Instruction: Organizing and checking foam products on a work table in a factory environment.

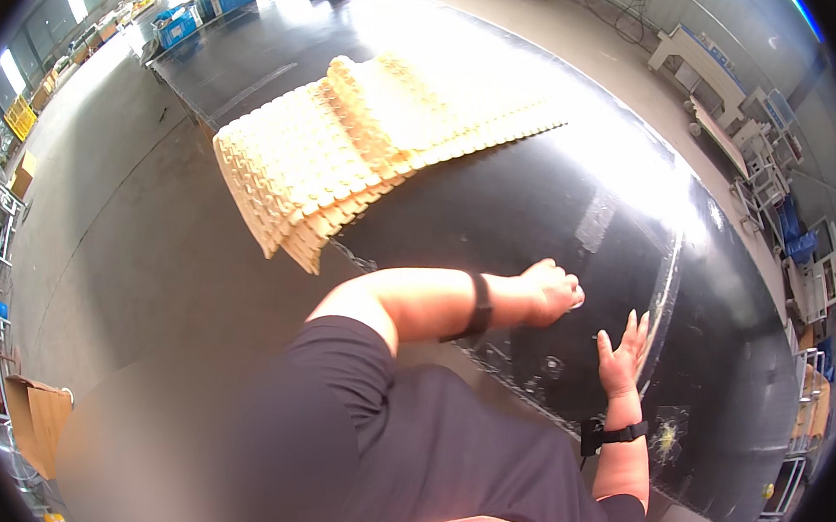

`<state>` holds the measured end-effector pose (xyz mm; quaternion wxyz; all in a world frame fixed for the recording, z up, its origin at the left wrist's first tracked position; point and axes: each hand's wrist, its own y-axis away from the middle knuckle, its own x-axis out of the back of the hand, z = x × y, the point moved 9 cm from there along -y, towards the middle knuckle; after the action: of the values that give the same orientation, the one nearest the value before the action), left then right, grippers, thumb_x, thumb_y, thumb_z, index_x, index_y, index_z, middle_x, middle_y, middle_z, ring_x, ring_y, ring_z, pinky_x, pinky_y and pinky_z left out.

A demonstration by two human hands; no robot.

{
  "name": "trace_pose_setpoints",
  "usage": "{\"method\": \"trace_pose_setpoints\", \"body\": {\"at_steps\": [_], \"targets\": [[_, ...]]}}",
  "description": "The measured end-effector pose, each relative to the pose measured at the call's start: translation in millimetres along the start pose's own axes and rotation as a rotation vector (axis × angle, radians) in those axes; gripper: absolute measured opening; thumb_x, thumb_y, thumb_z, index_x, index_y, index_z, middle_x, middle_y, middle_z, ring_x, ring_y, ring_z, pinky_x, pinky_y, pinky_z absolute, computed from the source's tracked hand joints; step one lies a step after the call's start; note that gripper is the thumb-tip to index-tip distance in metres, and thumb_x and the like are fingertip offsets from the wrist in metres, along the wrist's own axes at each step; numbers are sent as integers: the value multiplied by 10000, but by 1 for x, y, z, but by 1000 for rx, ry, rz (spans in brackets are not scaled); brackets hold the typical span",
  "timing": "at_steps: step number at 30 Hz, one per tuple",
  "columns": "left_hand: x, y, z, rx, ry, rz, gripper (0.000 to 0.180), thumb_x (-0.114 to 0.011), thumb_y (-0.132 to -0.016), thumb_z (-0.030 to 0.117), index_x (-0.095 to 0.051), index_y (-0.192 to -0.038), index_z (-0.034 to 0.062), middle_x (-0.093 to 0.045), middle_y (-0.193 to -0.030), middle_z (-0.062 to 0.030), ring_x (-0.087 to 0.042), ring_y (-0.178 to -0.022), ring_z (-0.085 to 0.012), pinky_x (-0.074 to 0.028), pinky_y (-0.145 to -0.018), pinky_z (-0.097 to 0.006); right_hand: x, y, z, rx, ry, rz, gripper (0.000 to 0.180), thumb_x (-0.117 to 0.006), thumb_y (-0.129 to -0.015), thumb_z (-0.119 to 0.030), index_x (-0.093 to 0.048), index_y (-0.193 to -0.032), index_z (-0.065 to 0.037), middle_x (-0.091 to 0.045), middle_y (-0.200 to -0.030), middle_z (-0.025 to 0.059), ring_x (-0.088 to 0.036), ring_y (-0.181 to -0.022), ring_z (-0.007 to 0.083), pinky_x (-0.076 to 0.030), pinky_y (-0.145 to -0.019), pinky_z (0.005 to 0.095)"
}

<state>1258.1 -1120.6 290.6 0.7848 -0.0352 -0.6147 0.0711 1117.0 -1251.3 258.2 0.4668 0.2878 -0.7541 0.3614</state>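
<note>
Mat (282, 149): pale yellow, knobbly, layered; on black table (454, 219), well apart from both hands, overhanging the table edge at left.
Handling: probably flexible, fairly light for its spread, not fragile; layers apt to slide on one another or on the smooth top.
Hold: best along the near edge, toward both ends, all layers pinched together.
Direction: near edge slanting from lower left to upper right, narrowing to a point at right.
Long axis: seemingly along that slant; cannot tell surely, far side lost in glare.
Left hand (550, 292): fingers curled in; cannot tell whether holding anything.
Right hand (624, 355): fingers spread wide, nothing held, near pale strip (667, 289).
</note>
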Motion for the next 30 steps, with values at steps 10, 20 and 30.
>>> {"method": "trace_pose_setpoints", "body": {"at_steps": [10, 20, 30], "targets": [[102, 531, -417, 1326, 219, 521, 587, -690, -760, 208, -493, -1252, -46, -559, -1255, -217, -546, -1162, -260, -429, -971, -322, -146, -84, -308, -45, -565, -281, 659, -642, -872, -320, -385, -1358, 44, -368, -1401, 251, -507, -1193, 341, -437, -984, 369], [-63, 597, -459, 1374, 1845, 666, 773, -709, -749, 567, -478, -1321, 102, -521, -1327, -95, -460, -1220, -316, -296, -1009, -586, -311, -199, -367, -734, -874, -648, 713, -533, -889, -531, -348, -1382, -52, -518, -1271, 163, -499, -1185, 312, -531, -812, 445], [-32, 553, -431, 1073, 2052, 885, 635, -636, -867, 389, -422, -1357, 46, -519, -1322, -157, -525, -1190, -307, -436, -1021, -465, -373, -321, -300, -708, -596, -111, 525, -823, -710, -221, -618, -1114, 45, -653, -1099, 142, -655, -910, 202, -536, -749, 321]]}}
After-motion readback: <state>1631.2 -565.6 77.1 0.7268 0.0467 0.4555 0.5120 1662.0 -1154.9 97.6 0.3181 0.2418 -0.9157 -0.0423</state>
